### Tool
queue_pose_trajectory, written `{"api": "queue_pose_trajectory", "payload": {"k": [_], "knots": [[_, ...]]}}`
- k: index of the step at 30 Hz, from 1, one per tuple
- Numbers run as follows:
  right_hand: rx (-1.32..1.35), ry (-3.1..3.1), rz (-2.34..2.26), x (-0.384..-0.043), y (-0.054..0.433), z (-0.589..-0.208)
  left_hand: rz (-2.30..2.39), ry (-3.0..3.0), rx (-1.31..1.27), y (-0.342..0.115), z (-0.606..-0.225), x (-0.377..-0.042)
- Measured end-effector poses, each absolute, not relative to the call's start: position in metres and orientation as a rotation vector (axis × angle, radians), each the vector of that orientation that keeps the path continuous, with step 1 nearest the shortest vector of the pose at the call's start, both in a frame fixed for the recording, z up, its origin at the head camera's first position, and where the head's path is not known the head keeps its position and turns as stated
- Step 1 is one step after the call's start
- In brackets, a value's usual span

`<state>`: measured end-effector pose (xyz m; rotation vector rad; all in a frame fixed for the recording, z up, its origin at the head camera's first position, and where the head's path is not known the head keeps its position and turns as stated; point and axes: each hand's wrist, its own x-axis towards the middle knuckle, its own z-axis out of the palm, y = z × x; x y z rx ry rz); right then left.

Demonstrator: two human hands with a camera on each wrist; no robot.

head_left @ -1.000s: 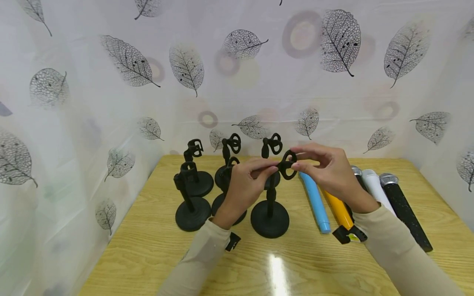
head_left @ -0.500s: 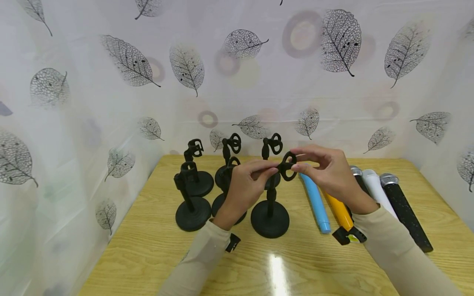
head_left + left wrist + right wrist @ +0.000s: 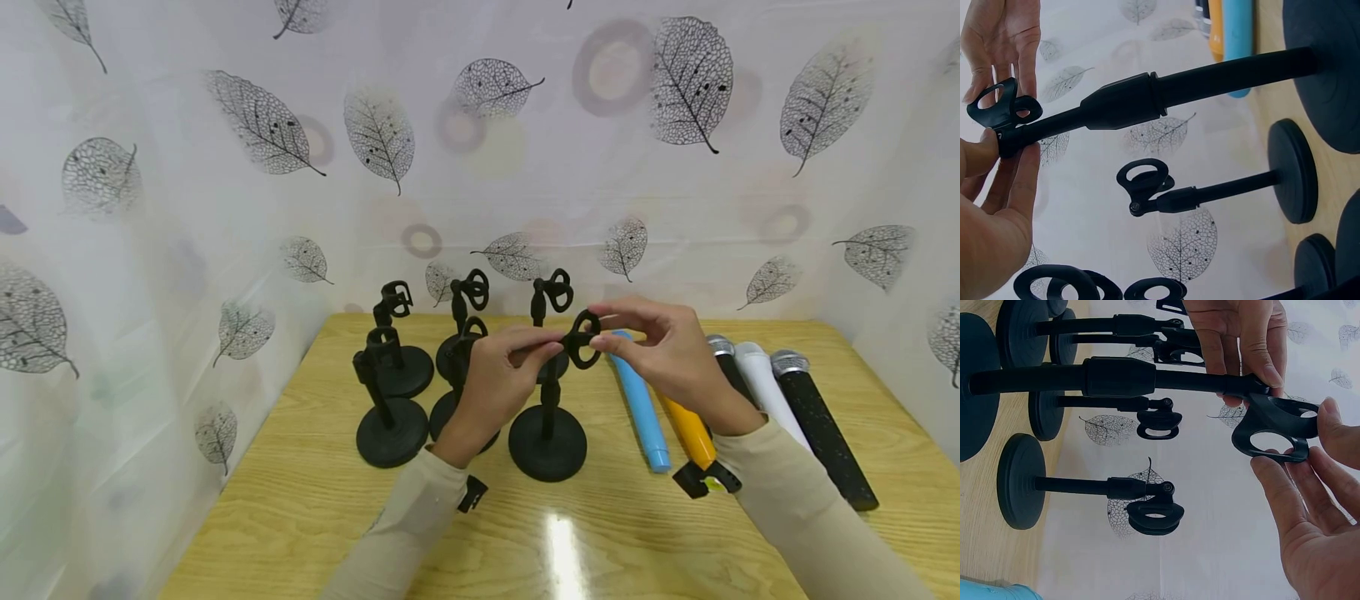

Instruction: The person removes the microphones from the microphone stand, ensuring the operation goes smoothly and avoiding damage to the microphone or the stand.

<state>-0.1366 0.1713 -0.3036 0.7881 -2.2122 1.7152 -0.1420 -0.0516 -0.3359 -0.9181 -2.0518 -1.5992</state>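
A black desktop microphone stand (image 3: 548, 450) stands on its round base in front of me. At its top, my left hand (image 3: 495, 371) pinches the joint below the clip between thumb and fingers. My right hand (image 3: 667, 350) pinches the rim of that stand's microphone clip (image 3: 1249, 428), its thumb on one side and fingertips on the other. The clip's two rounded loops face sideways in the head view. In the left wrist view the stand's collar (image 3: 1124, 101) shows below the left hand. Part of the pole is hidden behind the left hand in the head view.
Several more black microphone stands (image 3: 392, 433) stand to the left and behind. At right lie a blue tube-shaped microphone (image 3: 641, 408), an orange one (image 3: 688, 429), a white one (image 3: 772, 387) and black ones with silver heads (image 3: 821, 425). A leaf-printed curtain (image 3: 480, 192) surrounds the wooden table (image 3: 300, 525).
The microphone clip has tilted slightly downward between my hands. Both hands keep their grip and have barely moved.
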Motion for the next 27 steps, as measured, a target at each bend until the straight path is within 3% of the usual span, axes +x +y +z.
{"api": "queue_pose_trajectory", "payload": {"k": [27], "knots": [[0.759, -2.279, 1.715, -0.135, 0.172, -0.319, -1.559, -2.128, -0.877, -0.052, -0.352, -0.143]]}}
